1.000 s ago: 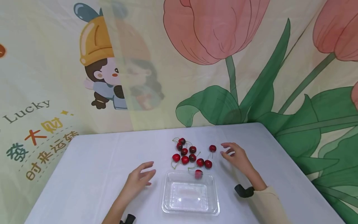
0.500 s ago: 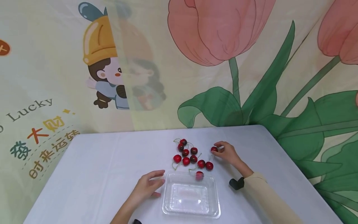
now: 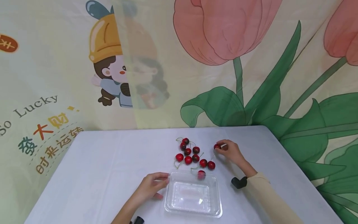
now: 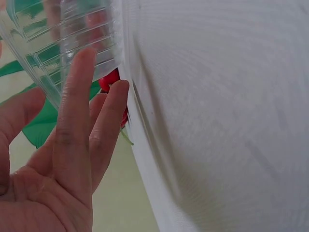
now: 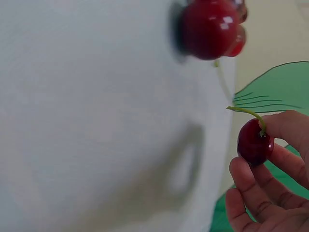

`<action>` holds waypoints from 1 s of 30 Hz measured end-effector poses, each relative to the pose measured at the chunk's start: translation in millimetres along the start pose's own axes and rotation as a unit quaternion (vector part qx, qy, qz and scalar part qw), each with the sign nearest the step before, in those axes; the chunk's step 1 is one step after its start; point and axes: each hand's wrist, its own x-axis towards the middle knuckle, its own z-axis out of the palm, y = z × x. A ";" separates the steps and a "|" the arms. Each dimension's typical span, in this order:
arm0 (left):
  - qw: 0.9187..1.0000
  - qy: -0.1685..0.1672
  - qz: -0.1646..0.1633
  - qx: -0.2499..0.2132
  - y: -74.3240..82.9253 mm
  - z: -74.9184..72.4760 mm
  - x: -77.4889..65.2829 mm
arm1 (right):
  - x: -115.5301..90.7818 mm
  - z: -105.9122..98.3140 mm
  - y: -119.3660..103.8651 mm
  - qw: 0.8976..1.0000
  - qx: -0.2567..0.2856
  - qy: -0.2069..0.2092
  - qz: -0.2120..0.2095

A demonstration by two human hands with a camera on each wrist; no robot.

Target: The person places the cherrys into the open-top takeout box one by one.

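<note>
My right hand [image 3: 231, 153] pinches a dark red cherry [image 5: 254, 142] between thumb and fingers, its green stem pointing out free in the right wrist view. My left hand [image 3: 151, 187] is at the left side of a clear plastic container [image 3: 193, 211], fingertips right at its upper left rim. In the left wrist view its fingers [image 4: 72, 130] are mostly straight beside the container's ribbed wall [image 4: 82, 43]. Several more cherries [image 3: 188, 160] with stems lie in a loose group behind the container. One cherry [image 3: 201, 175] shows through the container's far wall.
A white cloth covers the table [image 3: 112, 161]. Behind its far edge hangs a printed backdrop [image 3: 156, 118] with tulips, a cartoon figure and lettering. Black wrist straps [image 3: 239, 183] sit on both arms.
My right hand has moved left to the lone cherry at the right of the group and taken it between thumb and fingers. My left hand has come rightward to the container's side.
</note>
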 end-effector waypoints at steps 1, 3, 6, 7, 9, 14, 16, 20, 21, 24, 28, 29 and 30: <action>1.000 -0.003 0.000 0.001 -0.1 -0.1 -0.1 | -1.9 -3.3 -4.2 1.000 0.001 0.003 -0.008; 1.000 -0.007 0.001 0.002 0.0 -0.1 0.5 | -5.6 -9.5 -13.1 0.999 -0.002 0.013 -0.031; 1.000 -0.012 0.003 0.004 1.2 -0.4 1.7 | -12.5 -16.6 -29.1 0.997 -0.002 0.029 -0.071; 1.000 -0.013 0.003 0.006 1.5 -0.5 2.0 | -15.3 -17.8 -35.0 0.996 0.000 0.032 -0.083; 1.000 -0.015 0.003 0.012 2.0 -0.8 1.7 | -21.5 -18.2 -47.2 0.994 0.005 0.030 -0.109; 1.000 -0.014 -0.001 0.017 1.6 -1.8 -4.2 | -37.6 -9.6 -76.5 0.984 0.009 -0.003 -0.177; 1.000 -0.013 0.000 0.016 1.7 -2.0 -6.3 | -43.0 -4.7 -85.9 0.980 0.007 -0.017 -0.200; 1.000 -0.014 0.003 0.014 2.7 -2.1 -7.5 | -52.2 4.1 -102.0 0.970 0.012 -0.049 -0.239; 1.000 -0.014 0.003 0.014 2.8 -2.2 -7.6 | -54.4 6.6 -106.1 0.968 0.013 -0.059 -0.245; 1.000 -0.012 0.002 0.012 3.0 -2.5 -7.4 | -61.1 14.5 -117.4 0.962 0.009 -0.099 -0.255; 1.000 -0.013 0.000 0.012 2.3 -2.6 -6.3 | -68.9 27.2 -129.2 0.949 -0.011 -0.164 -0.267; 1.000 -0.014 0.000 0.013 2.2 -2.6 -6.1 | -70.5 30.8 -131.3 0.945 -0.016 -0.181 -0.270; 1.000 -0.014 -0.001 0.013 2.1 -2.7 -5.9 | -71.8 34.6 -132.6 0.941 -0.021 -0.198 -0.274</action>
